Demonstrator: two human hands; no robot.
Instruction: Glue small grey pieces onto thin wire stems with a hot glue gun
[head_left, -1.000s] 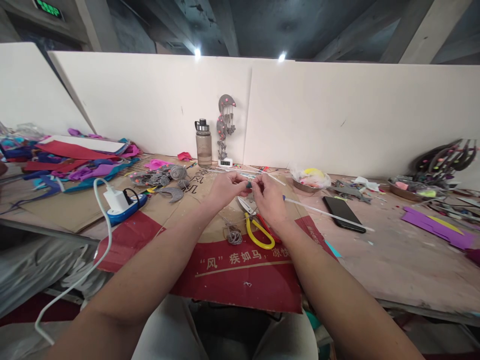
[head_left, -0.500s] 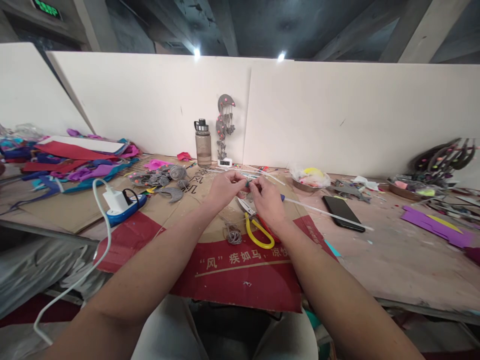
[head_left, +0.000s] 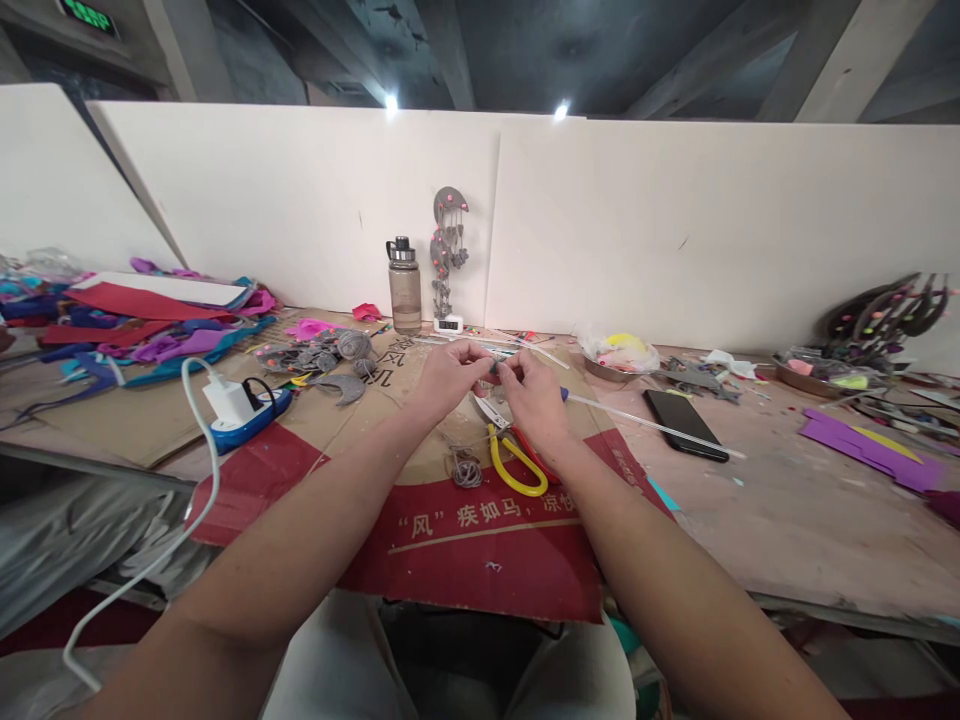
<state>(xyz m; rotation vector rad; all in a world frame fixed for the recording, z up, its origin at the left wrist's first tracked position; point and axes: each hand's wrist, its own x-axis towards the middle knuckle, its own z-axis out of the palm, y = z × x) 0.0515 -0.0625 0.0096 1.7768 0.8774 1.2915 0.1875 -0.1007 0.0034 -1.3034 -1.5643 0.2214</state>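
My left hand (head_left: 454, 377) and my right hand (head_left: 534, 395) meet over the cardboard, fingertips pinched together around a small dark greenish piece (head_left: 494, 368). It is too small and too covered by the fingers to name. Just below the hands lie scissors (head_left: 519, 465) with yellow and red handles, their blades partly under my right hand. A small coil of grey yarn (head_left: 467, 470) rests left of the scissors' handles. Past my right hand, a clear glue stick (head_left: 652, 425) stretches across a black phone (head_left: 684, 425).
A water bottle (head_left: 405, 290) and a small digital clock (head_left: 448, 325) stand by the white partition (head_left: 675, 220). Grey felt pieces and yarn (head_left: 322, 355) lie left. A blue power strip (head_left: 251, 418) with a white cable, felt scraps (head_left: 157, 310) and a bowl (head_left: 611, 368) surround the cardboard (head_left: 487, 570).
The view has shifted very slightly. Both hands keep nearly the same pinch and position, and the things on the table have not moved.
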